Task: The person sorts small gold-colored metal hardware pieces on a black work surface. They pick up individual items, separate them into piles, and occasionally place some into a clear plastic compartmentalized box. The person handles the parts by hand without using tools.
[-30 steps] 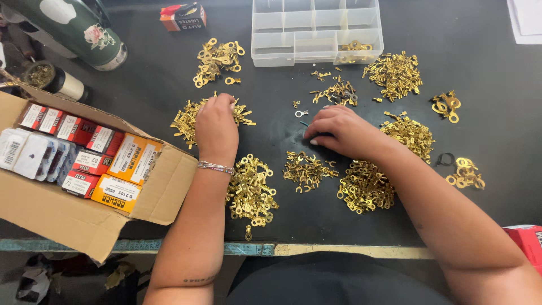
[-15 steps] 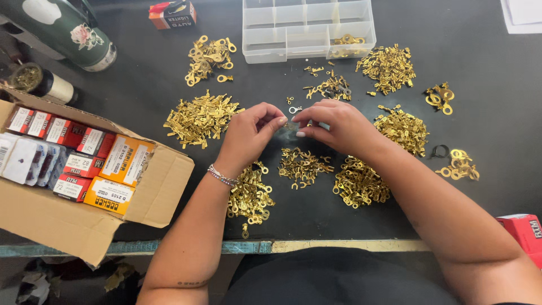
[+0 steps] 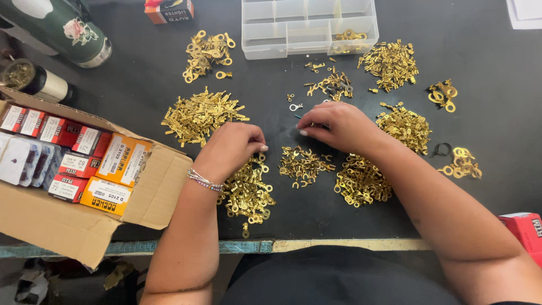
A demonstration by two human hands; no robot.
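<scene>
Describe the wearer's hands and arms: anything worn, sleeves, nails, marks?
Both forearms are bare, with no sleeves or gloves in view. The left hand has a thin beaded bracelet at the wrist, silver with pinkish beads. A small dark mark, possibly a tattoo, sits near the left elbow, too small to make out. The right hand has light-painted fingernails and a bare wrist. No rings visible.

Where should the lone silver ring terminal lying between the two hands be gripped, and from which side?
Probably by its short barrel tail, pinched from above. The silver ring terminal lies flat on the black table, apart from the brass piles, so the flat ring offers little edge. The right hand is nearest; coming from that side avoids the small brass pile behind it.
</scene>
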